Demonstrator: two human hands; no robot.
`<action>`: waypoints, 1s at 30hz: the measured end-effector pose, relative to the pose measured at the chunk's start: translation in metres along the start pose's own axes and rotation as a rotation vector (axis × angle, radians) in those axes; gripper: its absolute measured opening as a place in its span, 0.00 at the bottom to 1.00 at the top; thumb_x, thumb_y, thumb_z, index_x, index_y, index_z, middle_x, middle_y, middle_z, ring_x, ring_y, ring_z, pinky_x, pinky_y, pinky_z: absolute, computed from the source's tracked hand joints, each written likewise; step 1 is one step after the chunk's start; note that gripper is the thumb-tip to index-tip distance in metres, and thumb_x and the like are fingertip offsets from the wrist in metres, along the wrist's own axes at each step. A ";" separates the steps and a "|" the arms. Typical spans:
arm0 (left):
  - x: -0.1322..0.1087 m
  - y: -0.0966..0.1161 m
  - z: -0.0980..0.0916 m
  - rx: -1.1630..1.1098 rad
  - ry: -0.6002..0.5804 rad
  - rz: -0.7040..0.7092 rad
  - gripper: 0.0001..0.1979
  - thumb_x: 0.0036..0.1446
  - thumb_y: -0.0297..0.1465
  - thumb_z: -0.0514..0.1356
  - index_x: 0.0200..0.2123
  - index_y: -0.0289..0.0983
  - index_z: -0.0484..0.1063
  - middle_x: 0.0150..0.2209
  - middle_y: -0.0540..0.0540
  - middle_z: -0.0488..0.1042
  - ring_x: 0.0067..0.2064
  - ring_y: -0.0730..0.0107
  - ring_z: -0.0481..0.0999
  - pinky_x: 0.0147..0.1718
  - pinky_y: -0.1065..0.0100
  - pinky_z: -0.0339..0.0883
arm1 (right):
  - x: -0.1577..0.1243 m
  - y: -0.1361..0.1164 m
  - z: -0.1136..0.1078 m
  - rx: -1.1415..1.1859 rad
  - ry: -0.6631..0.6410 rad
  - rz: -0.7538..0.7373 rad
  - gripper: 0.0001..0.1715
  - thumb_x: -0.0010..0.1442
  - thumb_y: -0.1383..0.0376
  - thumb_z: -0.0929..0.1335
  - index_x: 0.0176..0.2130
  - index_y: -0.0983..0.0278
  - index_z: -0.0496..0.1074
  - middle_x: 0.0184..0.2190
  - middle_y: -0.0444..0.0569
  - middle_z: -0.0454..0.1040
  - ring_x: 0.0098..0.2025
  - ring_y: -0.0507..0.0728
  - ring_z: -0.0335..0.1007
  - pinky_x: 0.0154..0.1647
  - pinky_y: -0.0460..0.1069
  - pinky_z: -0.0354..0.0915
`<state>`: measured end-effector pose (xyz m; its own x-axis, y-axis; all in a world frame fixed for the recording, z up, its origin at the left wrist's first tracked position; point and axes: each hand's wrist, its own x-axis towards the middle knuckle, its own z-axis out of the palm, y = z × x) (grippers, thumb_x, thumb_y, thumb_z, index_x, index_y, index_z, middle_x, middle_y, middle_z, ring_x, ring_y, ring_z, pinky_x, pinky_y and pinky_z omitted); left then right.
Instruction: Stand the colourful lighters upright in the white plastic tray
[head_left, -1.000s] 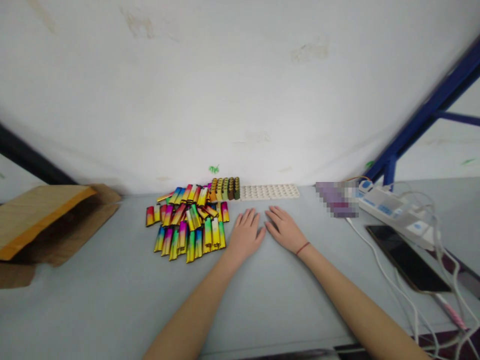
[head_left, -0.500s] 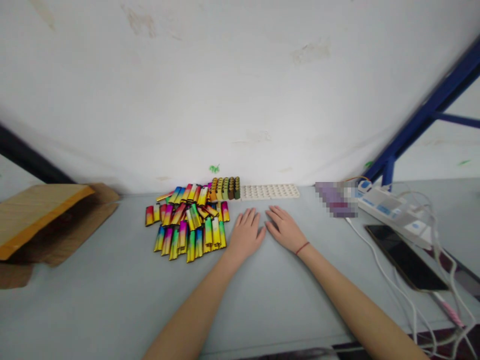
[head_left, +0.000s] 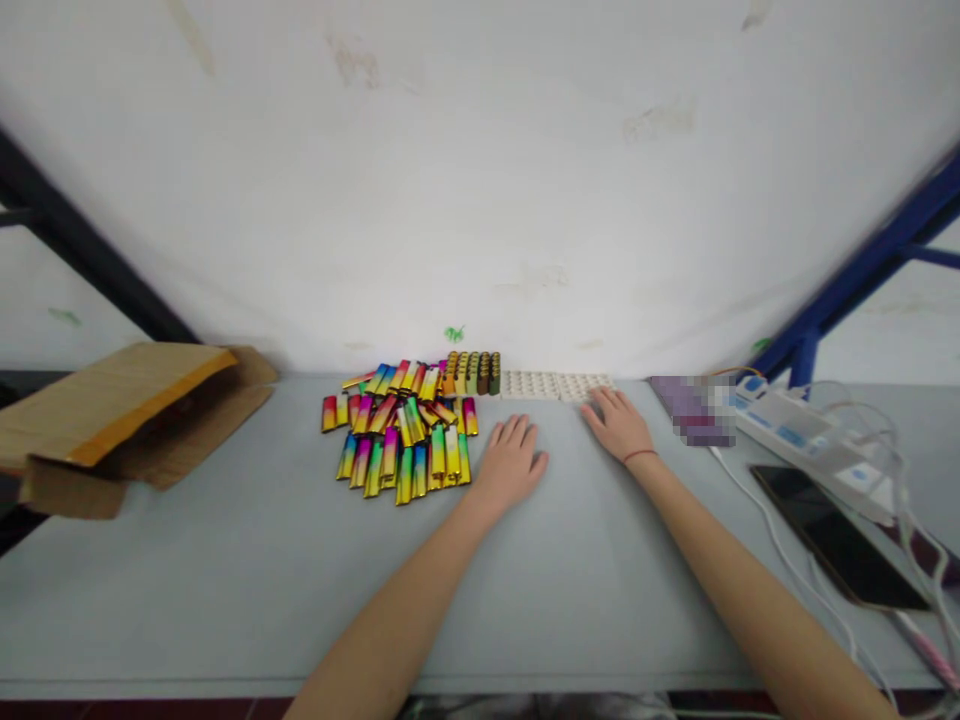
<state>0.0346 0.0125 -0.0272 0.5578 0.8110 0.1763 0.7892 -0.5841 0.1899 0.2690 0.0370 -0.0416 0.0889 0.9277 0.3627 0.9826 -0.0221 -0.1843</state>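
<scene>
A pile of rainbow-coloured lighter shells [head_left: 401, 435] lies on the grey table [head_left: 225, 560], left of centre. Behind it a white tray with rows of holes [head_left: 551, 386] stands against the wall, with several upright lighters [head_left: 472, 372] filling its left end. My left hand [head_left: 510, 462] rests flat on the table with fingers spread, just right of the pile. My right hand [head_left: 616, 420] reaches forward, its fingers stretched onto the right end of the white tray, holding nothing that I can see.
An open cardboard box [head_left: 124, 415] lies at the left. At the right are a power strip [head_left: 810, 435], a dark phone [head_left: 840, 535] and white cables [head_left: 780, 560]. A blue frame post [head_left: 847, 290] rises at the right, a white wall behind.
My right hand has moved away from my left hand, forward and to the right, onto the end of the white tray. The view has shifted slightly. My left hand stays flat.
</scene>
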 end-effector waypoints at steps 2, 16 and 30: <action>-0.001 0.000 -0.001 -0.002 0.000 0.006 0.26 0.65 0.38 0.47 0.61 0.31 0.62 0.65 0.36 0.59 0.67 0.55 0.55 0.65 0.53 0.49 | -0.010 0.001 -0.009 -0.028 0.000 -0.001 0.29 0.64 0.55 0.62 0.57 0.70 0.67 0.59 0.64 0.67 0.61 0.67 0.59 0.59 0.61 0.58; -0.009 -0.013 -0.072 0.022 0.103 -0.294 0.16 0.64 0.34 0.48 0.37 0.37 0.75 0.39 0.43 0.77 0.42 0.64 0.76 0.40 0.67 0.66 | -0.105 -0.054 -0.063 -0.224 -0.052 -0.117 0.16 0.63 0.60 0.64 0.46 0.66 0.72 0.44 0.59 0.73 0.42 0.62 0.72 0.41 0.53 0.68; -0.029 -0.062 -0.098 0.020 -0.176 -0.716 0.22 0.57 0.48 0.52 0.35 0.37 0.76 0.40 0.37 0.79 0.44 0.53 0.78 0.40 0.61 0.67 | -0.074 -0.099 -0.056 -0.132 -0.122 -0.217 0.18 0.66 0.54 0.62 0.39 0.62 0.74 0.41 0.57 0.73 0.41 0.62 0.72 0.38 0.52 0.67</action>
<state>-0.0556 0.0219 0.0511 -0.0644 0.9877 -0.1423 0.9790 0.0901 0.1826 0.1744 -0.0504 0.0007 -0.1387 0.9537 0.2670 0.9899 0.1415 0.0089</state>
